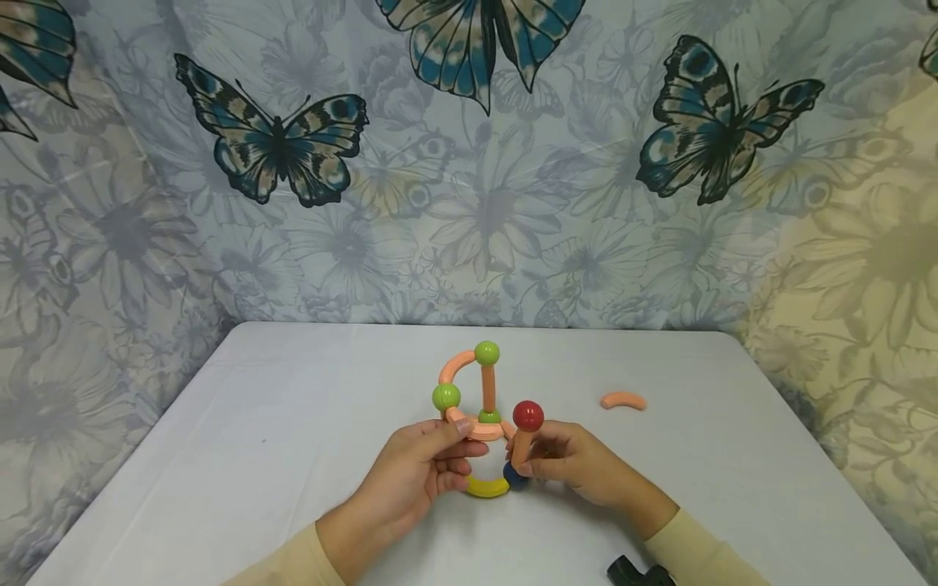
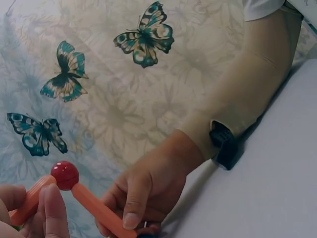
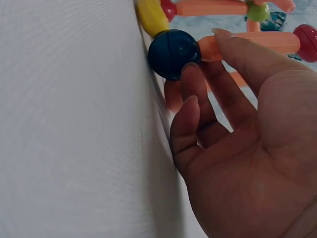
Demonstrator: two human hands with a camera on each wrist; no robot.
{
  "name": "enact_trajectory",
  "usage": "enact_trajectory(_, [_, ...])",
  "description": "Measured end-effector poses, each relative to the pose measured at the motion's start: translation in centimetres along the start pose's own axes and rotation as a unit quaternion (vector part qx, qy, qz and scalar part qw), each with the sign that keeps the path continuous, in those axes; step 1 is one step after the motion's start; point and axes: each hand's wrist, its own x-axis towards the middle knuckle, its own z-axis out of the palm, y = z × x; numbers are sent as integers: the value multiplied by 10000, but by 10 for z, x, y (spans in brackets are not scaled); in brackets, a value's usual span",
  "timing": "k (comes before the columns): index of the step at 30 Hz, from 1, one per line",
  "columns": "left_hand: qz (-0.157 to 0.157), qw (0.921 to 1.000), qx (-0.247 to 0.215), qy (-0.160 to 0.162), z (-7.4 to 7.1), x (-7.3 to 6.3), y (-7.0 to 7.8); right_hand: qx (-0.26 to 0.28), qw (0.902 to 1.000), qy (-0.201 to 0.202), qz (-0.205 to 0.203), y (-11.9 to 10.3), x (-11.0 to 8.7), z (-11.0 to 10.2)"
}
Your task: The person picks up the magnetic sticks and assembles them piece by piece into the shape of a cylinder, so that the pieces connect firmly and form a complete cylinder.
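A magnetic ball-and-rod structure stands on the table between the hands. One green ball (image 1: 487, 352) tops an upright orange rod (image 1: 488, 389); another green ball (image 1: 446, 396) sits lower left, joined by a curved orange rod. At its base are a yellow curved rod (image 1: 487, 488) and a dark blue ball (image 3: 173, 54). My left hand (image 1: 414, 468) pinches a curved orange rod (image 1: 485, 430). Between right thumb and fingers, my right hand (image 1: 575, 460) holds a straight orange rod (image 3: 265, 42) running from the blue ball up to a red ball (image 1: 528, 416). My hands partly hide the structure.
A loose curved orange rod (image 1: 623, 400) lies on the white table (image 1: 220, 464), right of and behind the structure. A black device (image 1: 637, 572) is by the right sleeve. Butterfly-patterned fabric (image 1: 484, 203) hangs behind the table.
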Motion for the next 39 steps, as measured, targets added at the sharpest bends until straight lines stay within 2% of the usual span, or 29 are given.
enact_trajectory(5, [13,9999,-139,11,2,1,0,-43,9999,41,97,1,0,-1])
enact_trajectory(10, [11,10000,-55,1,4,1,1,-205,9997,70,97,1,-1,0])
enact_trajectory(16, [-20,10000,32,34,7,1,1,-368,9984,134,398,-1,0,1])
enact_trajectory(19, [6,9996,288,67,6,1,2,-398,9981,122,465,0,-1,1])
enact_trajectory(21, [157,9972,700,220,4,0,4,-361,9983,98,440,0,-1,1])
enact_trajectory(23, [432,9899,1206,607,0,0,8,-367,9984,77,422,0,-1,1])
enact_trajectory(25, [847,9774,1568,1139,-7,2,14,-373,9983,55,436,0,0,1])
enact_trajectory(27, [1328,9610,1768,1660,-15,8,21,-404,9981,41,457,-1,1,1])
enact_trajectory(28, [1523,9533,1849,1842,-20,13,25,-421,9979,47,483,-1,1,1])
enact_trajectory(30, [1817,9430,2025,1916,-27,25,32,-422,9978,64,506,-2,1,1])
enact_trajectory(32, [1878,9400,2296,1685,-32,40,40,-418,9976,96,543,-2,1,1])
enact_trajectory(33, [1828,9410,2447,1458,-34,47,43,-406,9975,106,566,-2,1,1])
enact_trajectory(35, [1641,9448,2691,895,-34,60,48,-369,9972,136,632,-2,1,1])
enact_trajectory(39, [1236,9554,2666,-306,-33,80,54,-394,9964,195,731,-2,1,3])
